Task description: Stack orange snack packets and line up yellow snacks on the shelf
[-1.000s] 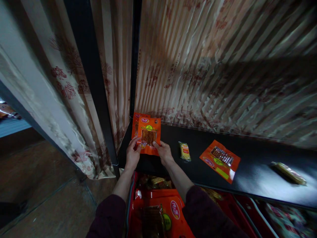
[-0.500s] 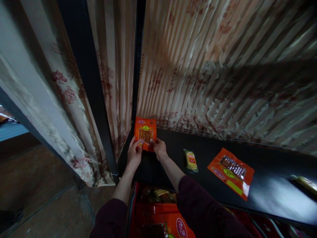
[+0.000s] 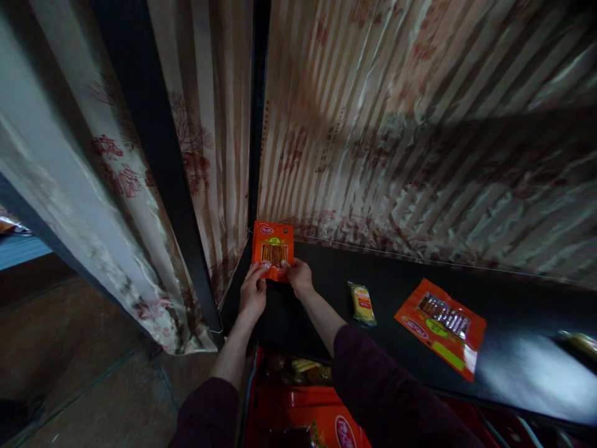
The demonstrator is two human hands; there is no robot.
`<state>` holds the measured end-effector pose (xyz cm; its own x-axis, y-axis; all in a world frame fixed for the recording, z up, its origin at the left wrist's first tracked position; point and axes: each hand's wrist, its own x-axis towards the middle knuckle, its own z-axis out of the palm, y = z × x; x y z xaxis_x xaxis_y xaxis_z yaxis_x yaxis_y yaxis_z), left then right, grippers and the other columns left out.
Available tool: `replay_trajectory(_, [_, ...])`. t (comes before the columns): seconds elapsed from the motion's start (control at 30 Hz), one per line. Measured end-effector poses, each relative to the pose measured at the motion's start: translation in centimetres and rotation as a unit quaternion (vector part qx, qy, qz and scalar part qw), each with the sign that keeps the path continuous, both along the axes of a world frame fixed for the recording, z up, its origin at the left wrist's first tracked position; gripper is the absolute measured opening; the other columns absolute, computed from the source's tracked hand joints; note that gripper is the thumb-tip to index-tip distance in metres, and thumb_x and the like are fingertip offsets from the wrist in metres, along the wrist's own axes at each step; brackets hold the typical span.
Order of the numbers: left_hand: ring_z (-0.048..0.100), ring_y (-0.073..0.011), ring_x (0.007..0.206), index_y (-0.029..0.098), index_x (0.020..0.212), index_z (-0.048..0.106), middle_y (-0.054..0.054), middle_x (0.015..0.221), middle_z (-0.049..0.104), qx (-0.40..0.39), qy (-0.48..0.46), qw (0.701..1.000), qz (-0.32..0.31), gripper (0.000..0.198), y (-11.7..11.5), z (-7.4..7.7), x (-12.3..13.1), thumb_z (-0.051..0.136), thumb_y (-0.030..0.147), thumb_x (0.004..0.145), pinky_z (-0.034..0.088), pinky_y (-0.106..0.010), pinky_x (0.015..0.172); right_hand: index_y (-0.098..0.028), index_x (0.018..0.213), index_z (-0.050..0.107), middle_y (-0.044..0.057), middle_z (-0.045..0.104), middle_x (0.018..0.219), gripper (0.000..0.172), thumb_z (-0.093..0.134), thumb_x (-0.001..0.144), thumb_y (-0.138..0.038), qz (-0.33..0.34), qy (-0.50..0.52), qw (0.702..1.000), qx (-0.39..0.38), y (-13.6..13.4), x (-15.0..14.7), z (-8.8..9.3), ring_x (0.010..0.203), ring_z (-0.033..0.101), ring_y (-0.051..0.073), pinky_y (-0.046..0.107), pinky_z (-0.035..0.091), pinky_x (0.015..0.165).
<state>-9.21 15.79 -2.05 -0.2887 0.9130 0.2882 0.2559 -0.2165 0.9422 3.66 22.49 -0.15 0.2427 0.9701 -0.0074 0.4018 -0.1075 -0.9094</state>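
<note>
left hand (image 3: 253, 294) and right hand (image 3: 301, 278) pinch an orange packet (image 3: 274, 251), now seemingly squared over another packet at the shelf's (image 3: 333, 269) back-left corner.

At the frame's centre, a packet (image 3: 273, 239) lies in the left rear corner of the shelf (image 3: 329, 269), its near edge between the left hand (image 3: 252, 292) and right hand (image 3: 301, 278). Rightward on the shelf come a snack (image 3: 362, 305), a second packet (image 3: 438, 345) and, at the frame's right edge, another snack (image 3: 582, 341). The back curtain (image 3: 373, 124) hangs behind the shelf, the side curtain (image 3: 224, 155) to its left; before the shelf, bottom centre, a bin (image 3: 250, 395) holds a third packet (image 3: 312, 401).
</note>
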Motion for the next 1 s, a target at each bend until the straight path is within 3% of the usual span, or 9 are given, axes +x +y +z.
replay_trajectory(0.3, [0.042,-0.0199,0.132,0.023,0.105,0.068,-0.004,0.131,0.058,0.002,-0.001,1.000,0.000,0.037,0.1,-0.1,-0.3,0.048,0.007,0.079,0.028,-0.043,0.115,-0.023,0.092,0.070,0.006,0.070,0.084,0.024,0.054,0.083,-0.039,0.018,-0.206,0.978,-0.035,0.1,0.0,2.0,0.082,0.065,0.021,0.028,0.045,0.070])
replay_trajectory(0.53, [0.042,-0.0198,0.133,0.025,0.105,0.069,-0.002,0.130,0.059,-0.001,0.001,1.000,0.000,0.040,0.0,0.1,-0.4,0.047,0.005,0.077,0.028,-0.044,0.115,-0.017,0.092,0.071,0.012,0.062,0.118,0.030,0.048,0.089,-0.037,0.018,-0.316,0.949,0.003,1.3,-0.3,1.1,0.115,0.052,0.023,0.033,0.037,0.095])
replay_trajectory(0.77, [0.040,-0.0209,0.134,0.025,0.103,0.070,-0.002,0.131,0.058,-0.014,-0.009,1.000,0.002,0.040,0.2,-0.5,-0.6,0.050,0.004,0.075,0.026,-0.044,0.116,-0.022,0.098,0.069,0.009,0.068,0.103,0.030,0.048,0.088,-0.042,0.021,-0.320,0.946,-0.045,2.1,-0.3,1.6,0.100,0.060,0.021,0.030,0.043,0.084])
replay_trajectory(1.0, [0.041,-0.0203,0.133,0.024,0.102,0.070,-0.003,0.130,0.059,-0.012,-0.015,1.000,-0.003,0.040,0.1,-0.3,-0.7,0.049,0.003,0.075,0.025,-0.043,0.117,-0.020,0.110,0.060,0.008,0.071,0.100,0.032,0.057,0.083,-0.037,0.016,-0.276,0.958,-0.082,2.9,-0.2,2.0,0.098,0.065,0.021,0.029,0.047,0.079])
